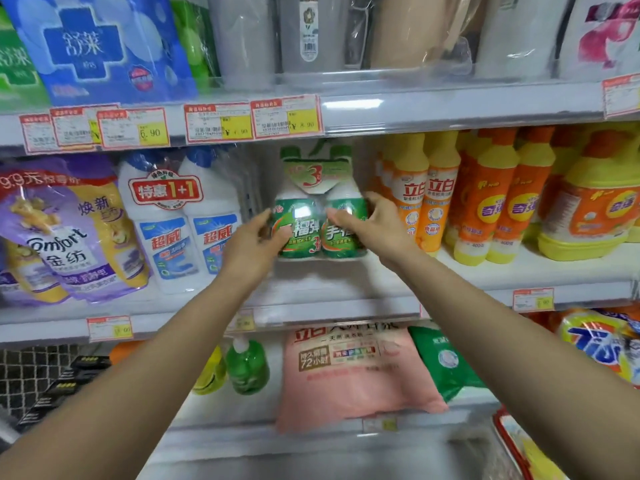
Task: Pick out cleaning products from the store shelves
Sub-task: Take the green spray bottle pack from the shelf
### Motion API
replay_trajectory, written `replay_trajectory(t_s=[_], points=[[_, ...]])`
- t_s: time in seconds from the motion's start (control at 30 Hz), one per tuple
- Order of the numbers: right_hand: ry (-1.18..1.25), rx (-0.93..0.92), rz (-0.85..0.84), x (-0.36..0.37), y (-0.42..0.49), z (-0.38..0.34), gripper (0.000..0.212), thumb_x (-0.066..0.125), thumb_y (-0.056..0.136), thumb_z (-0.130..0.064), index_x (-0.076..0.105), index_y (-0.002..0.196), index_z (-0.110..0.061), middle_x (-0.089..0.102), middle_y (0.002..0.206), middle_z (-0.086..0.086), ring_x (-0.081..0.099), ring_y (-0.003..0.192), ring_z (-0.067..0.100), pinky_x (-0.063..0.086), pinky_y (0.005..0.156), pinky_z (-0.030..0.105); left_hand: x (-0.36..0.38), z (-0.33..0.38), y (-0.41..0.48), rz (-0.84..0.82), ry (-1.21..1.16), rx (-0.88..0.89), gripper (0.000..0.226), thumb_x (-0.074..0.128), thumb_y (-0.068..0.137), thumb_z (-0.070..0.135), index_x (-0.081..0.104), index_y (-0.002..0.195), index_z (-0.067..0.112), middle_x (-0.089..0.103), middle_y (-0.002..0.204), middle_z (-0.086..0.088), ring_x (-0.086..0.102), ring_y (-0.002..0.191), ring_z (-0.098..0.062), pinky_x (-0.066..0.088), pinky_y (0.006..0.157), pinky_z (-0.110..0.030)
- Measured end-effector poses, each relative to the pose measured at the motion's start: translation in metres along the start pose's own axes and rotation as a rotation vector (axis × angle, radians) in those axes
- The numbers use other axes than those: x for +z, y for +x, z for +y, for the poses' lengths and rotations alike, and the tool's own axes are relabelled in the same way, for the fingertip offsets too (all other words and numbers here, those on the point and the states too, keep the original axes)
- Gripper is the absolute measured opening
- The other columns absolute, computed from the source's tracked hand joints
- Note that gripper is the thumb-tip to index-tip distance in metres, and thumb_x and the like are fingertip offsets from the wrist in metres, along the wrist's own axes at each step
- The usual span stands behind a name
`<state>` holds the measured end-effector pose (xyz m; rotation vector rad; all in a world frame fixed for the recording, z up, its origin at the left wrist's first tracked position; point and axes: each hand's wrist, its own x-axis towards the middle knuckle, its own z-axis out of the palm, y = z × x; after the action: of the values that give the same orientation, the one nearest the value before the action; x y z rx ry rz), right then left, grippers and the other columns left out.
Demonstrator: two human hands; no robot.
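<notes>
A twin pack of white bottles with green labels stands in the middle of the middle shelf, wrapped in clear film. My left hand grips its left side, fingers curled round the left bottle. My right hand holds the right bottle from the front and side. Both arms reach up from the bottom corners of the view. The pack's base touches the shelf.
Left of the pack stand white toilet-cleaner bottles and purple softener pouches. Orange and yellow dish-soap bottles crowd the right. Below lie a pink bag, green bottles and a red basket rim.
</notes>
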<state>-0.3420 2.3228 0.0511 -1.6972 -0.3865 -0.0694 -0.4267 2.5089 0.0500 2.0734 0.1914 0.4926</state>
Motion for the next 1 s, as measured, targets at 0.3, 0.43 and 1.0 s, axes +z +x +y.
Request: replay_trajectory(t_s=[0.3,0.43,1.0], points=[[-0.153,-0.098,-0.051,0.018,0.052,0.071,0.06,0.08,0.081,-0.023,0.046,0.13,-0.015,0.061,0.113,-0.005,0.062,0.1,0.011,0.054,0.091,0.027,0.055,-0.044,0.057,0.045,0.163,-0.063,0.044,0.066,0.091,0.029,0.053,0.122,0.0,0.064,0.121,-0.02,0.06,0.111,-0.036,0.048,0.093,-0.046],[-0.211,-0.112,-0.04,0.021,0.075,0.085,0.066,0.077,0.084,-0.016,0.04,0.139,-0.008,0.06,0.13,0.008,0.057,0.114,0.018,0.046,0.092,0.017,0.068,-0.055,0.075,0.024,0.359,-0.003,0.041,0.063,0.092,0.032,0.054,0.121,0.003,0.065,0.117,-0.019,0.06,0.106,-0.036,0.045,0.082,-0.036],[-0.383,0.039,-0.031,0.035,0.129,0.088,0.079,0.077,0.084,-0.023,0.031,0.147,-0.01,0.047,0.146,0.011,0.044,0.135,0.03,0.036,0.113,0.039,0.064,-0.038,0.087,-0.157,0.431,-0.025,0.056,0.058,0.095,0.03,0.038,0.144,0.014,0.056,0.136,-0.014,0.053,0.122,-0.032,0.043,0.094,-0.033]])
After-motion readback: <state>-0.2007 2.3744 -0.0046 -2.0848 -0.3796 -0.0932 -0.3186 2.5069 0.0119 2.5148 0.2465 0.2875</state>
